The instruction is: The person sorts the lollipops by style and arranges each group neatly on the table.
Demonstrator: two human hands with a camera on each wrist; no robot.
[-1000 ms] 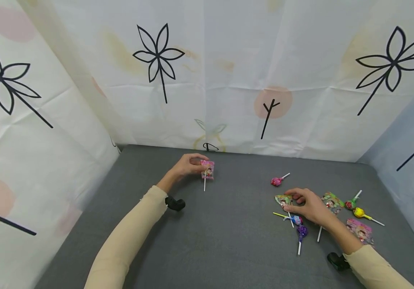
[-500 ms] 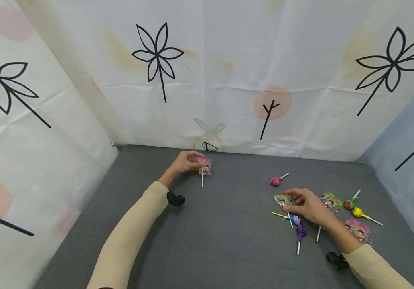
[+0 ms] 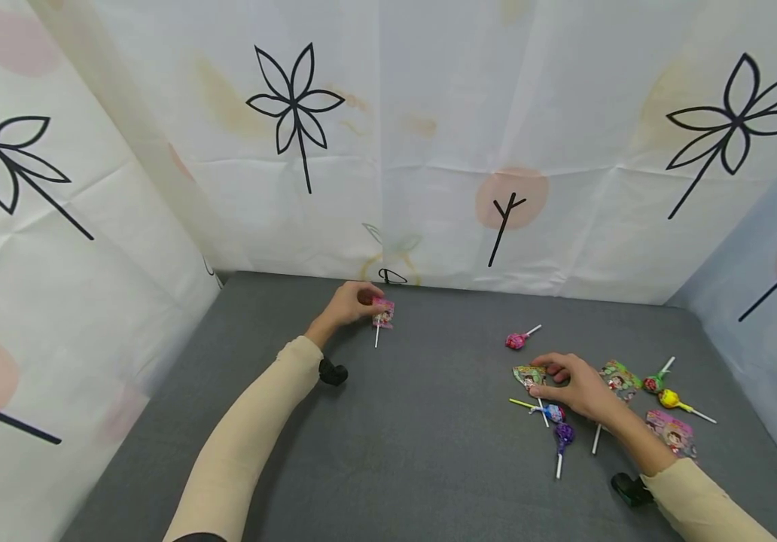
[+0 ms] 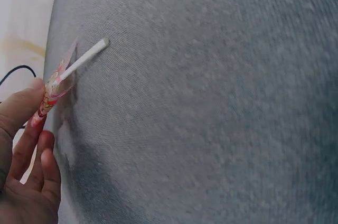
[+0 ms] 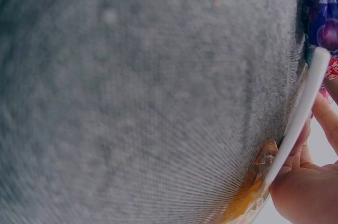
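Near the back edge of the grey table, my left hand [image 3: 350,303] pinches a lollipop in a flat pink wrapper [image 3: 385,315] between thumb and fingers. Its white stick [image 4: 87,57] points away from the fingers over the cloth in the left wrist view. On the right side, my right hand [image 3: 581,388] holds a lollipop in a flat green wrapper [image 3: 525,376] by its edge. That one's white stick [image 5: 303,108] slants past the thumb in the right wrist view, across a blue ball lollipop [image 3: 554,412] in the head view.
A purple lollipop [image 3: 565,434] lies just below the blue one. A pink ball lollipop [image 3: 516,341] lies farther back. Right of my right hand are another green packet [image 3: 620,379], a green lollipop [image 3: 653,384], a yellow lollipop [image 3: 669,399] and a pink packet [image 3: 673,433]. Patterned cloth walls [image 3: 443,226] surround the table.
My left hand has shifted slightly back and left with the pink-wrapped lollipop, whose stick now tilts a little. My right hand keeps its place on the green-wrapped one.
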